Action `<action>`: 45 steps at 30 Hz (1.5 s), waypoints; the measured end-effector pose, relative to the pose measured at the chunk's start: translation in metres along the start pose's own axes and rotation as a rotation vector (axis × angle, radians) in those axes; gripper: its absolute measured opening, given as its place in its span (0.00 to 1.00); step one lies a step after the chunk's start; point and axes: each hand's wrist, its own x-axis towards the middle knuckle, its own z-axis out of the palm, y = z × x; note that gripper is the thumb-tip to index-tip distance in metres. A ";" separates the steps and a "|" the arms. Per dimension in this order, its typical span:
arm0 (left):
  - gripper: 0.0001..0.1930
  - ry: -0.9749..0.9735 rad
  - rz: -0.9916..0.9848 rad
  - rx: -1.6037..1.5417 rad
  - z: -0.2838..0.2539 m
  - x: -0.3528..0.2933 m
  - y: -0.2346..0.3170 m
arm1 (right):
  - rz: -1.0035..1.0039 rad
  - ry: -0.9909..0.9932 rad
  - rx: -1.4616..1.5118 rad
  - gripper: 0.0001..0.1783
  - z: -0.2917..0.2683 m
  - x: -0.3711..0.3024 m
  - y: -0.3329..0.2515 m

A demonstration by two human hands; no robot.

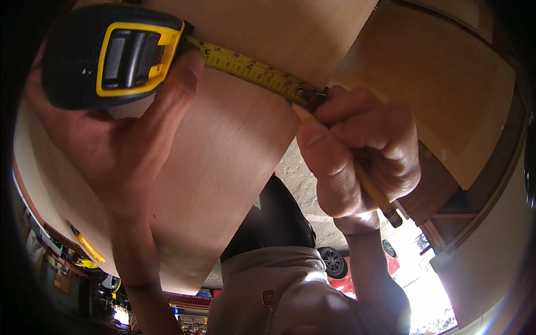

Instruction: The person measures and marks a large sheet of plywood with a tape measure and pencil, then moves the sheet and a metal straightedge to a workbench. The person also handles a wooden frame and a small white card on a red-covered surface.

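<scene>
My left hand (128,139) grips a black and yellow tape measure (72,61), its thumb resting by the mouth of the case. From there a yellow blade (245,68) runs rightward over a plywood sheet (218,162), and its metal hook sits at the sheet's right edge. My right hand (363,151) pinches a yellow pencil (371,187) whose tip is beside the hook. The pencil's eraser end sticks out below the fingers. Part of the pencil is hidden by those fingers.
Another brown wooden panel (435,84) stands at the right, next to a wooden frame (463,223). Below lies a rough pale floor (304,173). A red car (341,279) is parked in the background. Cluttered shelves and a yellow-handled tool (89,248) show at the lower left.
</scene>
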 end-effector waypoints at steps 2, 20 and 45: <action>0.40 -0.003 -0.009 0.007 -0.001 0.000 0.000 | -0.005 0.001 0.024 0.12 0.001 0.000 0.001; 0.39 0.003 0.003 0.011 -0.004 0.000 -0.005 | 0.038 -0.002 0.059 0.12 0.001 -0.002 0.000; 0.40 -0.045 -0.028 -0.111 -0.003 -0.008 -0.005 | 0.039 -0.012 0.081 0.11 0.000 -0.001 0.001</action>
